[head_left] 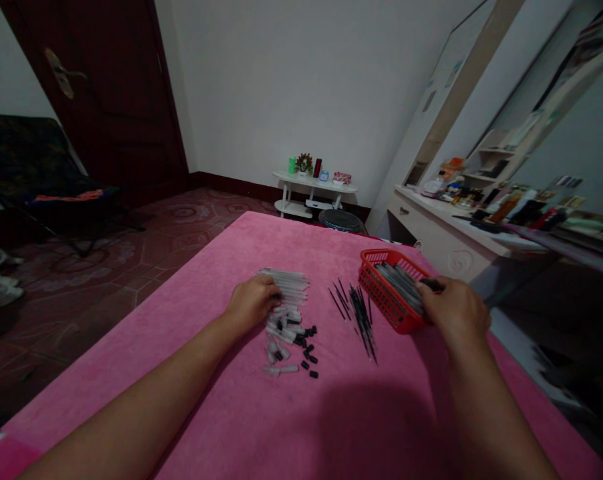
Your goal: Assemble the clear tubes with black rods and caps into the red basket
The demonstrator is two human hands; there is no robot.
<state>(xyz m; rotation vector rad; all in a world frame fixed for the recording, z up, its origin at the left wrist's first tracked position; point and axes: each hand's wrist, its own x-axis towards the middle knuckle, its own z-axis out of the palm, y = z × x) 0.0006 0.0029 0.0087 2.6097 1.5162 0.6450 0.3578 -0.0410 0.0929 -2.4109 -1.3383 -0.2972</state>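
My left hand (251,301) rests on a pile of clear pen barrels (288,287) on the pink table cover (221,373), its fingers curled onto the tubes. My right hand (454,308) is closed over the near edge of a red basket (381,283) that holds several grey pens; what it grips I cannot make out. Black pen refills (361,313) lie spread between the two hands. Small black caps (308,347) and short clear caps (276,350) lie scattered in front of the barrel pile.
A white dresser (446,240) with bottles and a mirror stands to the right. A small white shelf (314,190) and a dark stool (341,220) stand by the far wall. A dark chair (46,180) and a door (106,93) are at the left.
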